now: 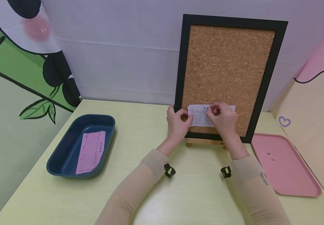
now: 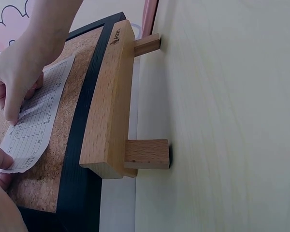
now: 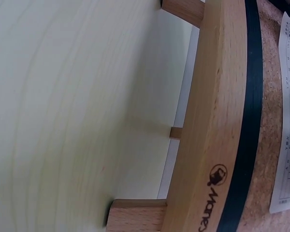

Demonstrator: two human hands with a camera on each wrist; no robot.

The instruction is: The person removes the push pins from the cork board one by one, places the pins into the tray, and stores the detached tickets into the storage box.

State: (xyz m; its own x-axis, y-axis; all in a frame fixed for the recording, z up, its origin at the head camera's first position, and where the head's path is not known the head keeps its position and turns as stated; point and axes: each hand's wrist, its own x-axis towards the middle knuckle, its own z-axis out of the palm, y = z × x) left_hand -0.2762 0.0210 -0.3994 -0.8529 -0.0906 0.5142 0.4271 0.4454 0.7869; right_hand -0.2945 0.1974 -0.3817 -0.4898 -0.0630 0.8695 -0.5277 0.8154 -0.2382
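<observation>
A white printed form [image 1: 199, 116] lies against the lower part of a black-framed cork board [image 1: 229, 62]. My left hand [image 1: 177, 122] pinches the form's left edge between thumb and finger; in the left wrist view that left hand [image 2: 2, 188] shows at the lower left. At the form's upper middle, my right hand [image 1: 224, 118] pinches a tiny shiny thumbtack [image 1: 209, 107], mostly covered by the fingertips. In the right wrist view only part of the form [image 3: 289, 145] shows at the right edge.
The board leans on a wooden easel [image 2: 106, 106] standing on the pale table [image 1: 139, 150]. To the left, a dark blue basin [image 1: 63, 147] holds pink printed forms [image 1: 91, 151]. On the right, a pink tray [image 1: 294, 168] carries two small tacks [image 1: 273, 159].
</observation>
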